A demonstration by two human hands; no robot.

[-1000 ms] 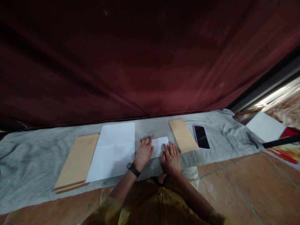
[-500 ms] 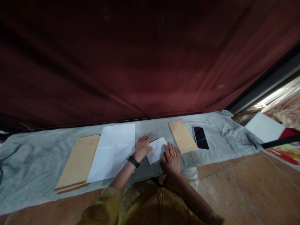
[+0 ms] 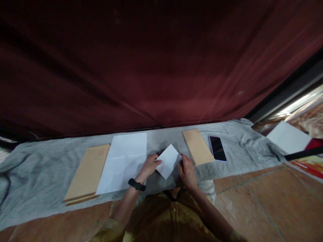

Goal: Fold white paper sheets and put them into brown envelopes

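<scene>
A small folded white paper (image 3: 168,160) is lifted at an angle over the grey cloth (image 3: 37,168). My left hand (image 3: 149,165), with a black band on the wrist, pinches its left corner. My right hand (image 3: 187,169) rests beside the paper's right edge, fingers together and touching it. A large creased white sheet (image 3: 123,161) lies just left of my left hand.
A stack of brown envelopes (image 3: 87,173) lies left of the white sheet. Another brown envelope stack (image 3: 197,146) and a dark phone (image 3: 217,148) lie to the right. A dark red curtain (image 3: 151,67) hangs behind. White paper (image 3: 287,136) sits far right on the tiled floor (image 3: 267,201).
The folded paper lay flat under both palms; my left hand has since gripped its corner and turned and lifted it. My right hand slid to its right edge.
</scene>
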